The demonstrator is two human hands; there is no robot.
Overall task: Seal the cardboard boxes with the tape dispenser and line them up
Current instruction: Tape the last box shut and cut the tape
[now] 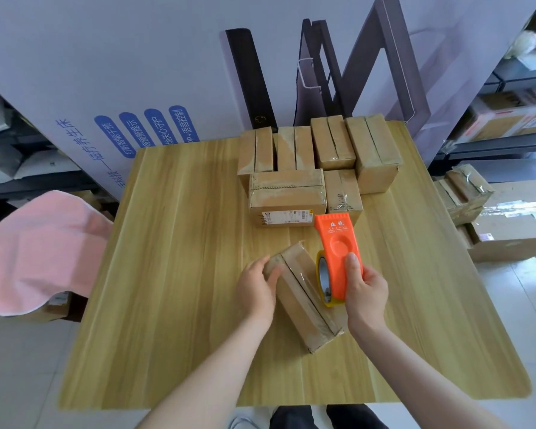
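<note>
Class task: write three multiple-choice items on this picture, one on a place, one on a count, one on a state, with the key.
1. Where is the orange plastic tape dispenser? A in the right hand; B on the floor; C on a shelf.
2. How many brown cardboard boxes stand grouped at the far side of the wooden table? A three; B six; C ten.
3. The left hand is: A gripping the near cardboard box; B hanging idle; C holding scissors.
Key: A, fingers wrap it; B, four behind, two in front; A, fingers curl over its end.

Forearms (217,366) were bare up to left hand (256,289) and right hand (365,292); dark trousers (291,418) showed past the near edge of the desk (167,274).
</note>
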